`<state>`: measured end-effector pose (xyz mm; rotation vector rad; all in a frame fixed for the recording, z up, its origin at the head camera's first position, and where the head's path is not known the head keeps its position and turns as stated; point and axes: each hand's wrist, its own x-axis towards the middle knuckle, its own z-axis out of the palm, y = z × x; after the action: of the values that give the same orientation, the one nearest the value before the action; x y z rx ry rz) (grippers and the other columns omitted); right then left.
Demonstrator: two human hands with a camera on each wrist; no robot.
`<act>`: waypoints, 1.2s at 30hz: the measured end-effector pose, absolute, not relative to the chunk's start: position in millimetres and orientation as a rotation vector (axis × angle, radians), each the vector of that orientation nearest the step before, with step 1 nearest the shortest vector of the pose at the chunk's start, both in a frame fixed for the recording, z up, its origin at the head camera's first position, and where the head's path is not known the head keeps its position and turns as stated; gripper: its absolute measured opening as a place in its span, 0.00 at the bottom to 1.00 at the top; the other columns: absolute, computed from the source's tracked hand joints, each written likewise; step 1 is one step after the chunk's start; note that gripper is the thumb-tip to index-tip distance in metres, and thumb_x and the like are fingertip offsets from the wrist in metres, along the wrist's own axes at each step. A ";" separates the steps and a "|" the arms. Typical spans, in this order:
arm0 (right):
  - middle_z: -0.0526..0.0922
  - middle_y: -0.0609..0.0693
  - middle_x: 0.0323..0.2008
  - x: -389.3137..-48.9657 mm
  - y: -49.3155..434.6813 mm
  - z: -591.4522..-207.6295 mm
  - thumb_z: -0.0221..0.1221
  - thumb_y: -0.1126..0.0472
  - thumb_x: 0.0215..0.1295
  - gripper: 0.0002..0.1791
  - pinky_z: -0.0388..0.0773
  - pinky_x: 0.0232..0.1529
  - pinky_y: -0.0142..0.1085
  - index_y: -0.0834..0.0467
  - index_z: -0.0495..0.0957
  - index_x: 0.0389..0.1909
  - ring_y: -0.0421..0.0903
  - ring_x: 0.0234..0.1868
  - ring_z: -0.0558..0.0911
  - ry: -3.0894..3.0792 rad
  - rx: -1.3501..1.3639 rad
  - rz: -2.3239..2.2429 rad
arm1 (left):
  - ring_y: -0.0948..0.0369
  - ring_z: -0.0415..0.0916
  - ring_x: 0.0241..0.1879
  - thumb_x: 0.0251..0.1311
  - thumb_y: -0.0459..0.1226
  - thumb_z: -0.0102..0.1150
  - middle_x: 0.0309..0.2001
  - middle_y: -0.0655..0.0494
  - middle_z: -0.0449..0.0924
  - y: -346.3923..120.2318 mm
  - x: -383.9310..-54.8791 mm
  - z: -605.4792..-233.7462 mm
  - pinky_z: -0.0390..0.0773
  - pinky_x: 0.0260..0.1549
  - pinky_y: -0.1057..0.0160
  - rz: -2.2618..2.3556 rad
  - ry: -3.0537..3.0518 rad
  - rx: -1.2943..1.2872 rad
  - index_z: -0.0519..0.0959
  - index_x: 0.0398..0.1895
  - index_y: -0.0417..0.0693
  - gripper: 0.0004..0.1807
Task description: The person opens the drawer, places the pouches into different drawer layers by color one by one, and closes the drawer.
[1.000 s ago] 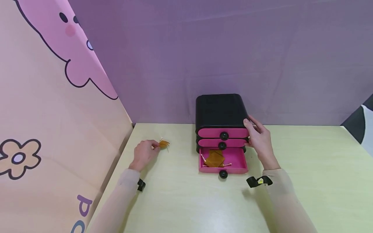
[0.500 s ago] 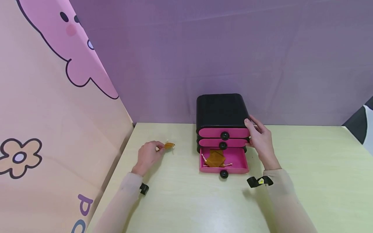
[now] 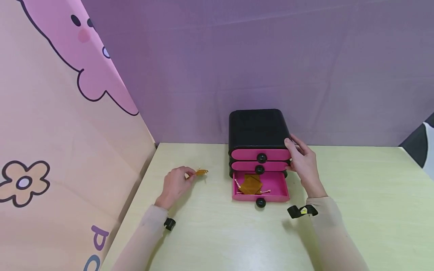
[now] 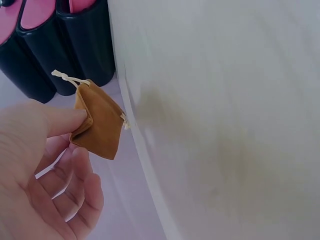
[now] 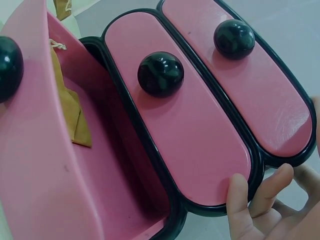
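Between thumb and fingertips, my left hand (image 3: 174,184) pinches a small tan drawstring pouch (image 4: 102,125) over the table, left of the drawer unit. The pouch hangs tilted, pale cords showing at its corners. My right hand (image 3: 305,167) grips the right side of the black mini drawer unit (image 3: 257,130), thumb near the top edge and a fingertip on the middle drawer's front. The pink bottom drawer (image 3: 278,182) is pulled out. In it lie brown cloth pouches (image 3: 250,184) with pale cords, overlapping one another. The upper two drawers are closed.
A black round knob (image 3: 260,203) sticks out at the front of the pulled-out drawer. Behind the table (image 3: 217,237) hangs a purple cloth backdrop (image 3: 217,75). A printed panel (image 3: 68,150) stands along the left edge.
My left hand has moved to the right and slightly nearer with the pouch, toward the drawer unit. The right hand and the drawer unit stay in place.
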<state>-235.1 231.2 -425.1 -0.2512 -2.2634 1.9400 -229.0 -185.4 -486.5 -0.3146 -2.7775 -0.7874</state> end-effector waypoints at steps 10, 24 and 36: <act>0.77 0.37 0.45 -235.6 231.5 -425.4 0.58 0.34 0.75 0.39 0.85 0.30 0.29 0.40 0.63 0.83 0.38 0.18 0.67 -2.255 -0.258 1.951 | 0.70 0.70 0.20 0.67 0.38 0.72 0.38 0.59 0.91 -170.4 -219.8 -482.6 0.68 0.17 0.68 -0.763 -2.724 -0.416 0.92 0.42 0.52 0.04; 0.77 0.38 0.45 -233.9 230.6 -424.3 0.58 0.34 0.75 0.40 0.85 0.30 0.29 0.40 0.63 0.83 0.38 0.18 0.67 -2.262 -0.253 1.943 | 0.70 0.69 0.21 0.67 0.38 0.71 0.37 0.59 0.90 -153.9 -204.6 -472.2 0.67 0.18 0.69 -0.766 -2.701 -0.484 0.91 0.42 0.52 0.04; 0.77 0.38 0.44 -235.1 231.0 -425.0 0.58 0.34 0.75 0.39 0.85 0.30 0.29 0.40 0.62 0.83 0.38 0.18 0.67 -2.258 -0.257 1.951 | 0.70 0.71 0.24 0.66 0.38 0.72 0.36 0.61 0.89 -145.2 -198.9 -473.3 0.69 0.21 0.69 -0.771 -2.678 -0.503 0.92 0.41 0.53 0.04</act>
<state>-235.1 231.0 -425.0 -0.2572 -2.2579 1.9512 -198.9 -145.2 -473.3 -0.5026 -2.6782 -0.7708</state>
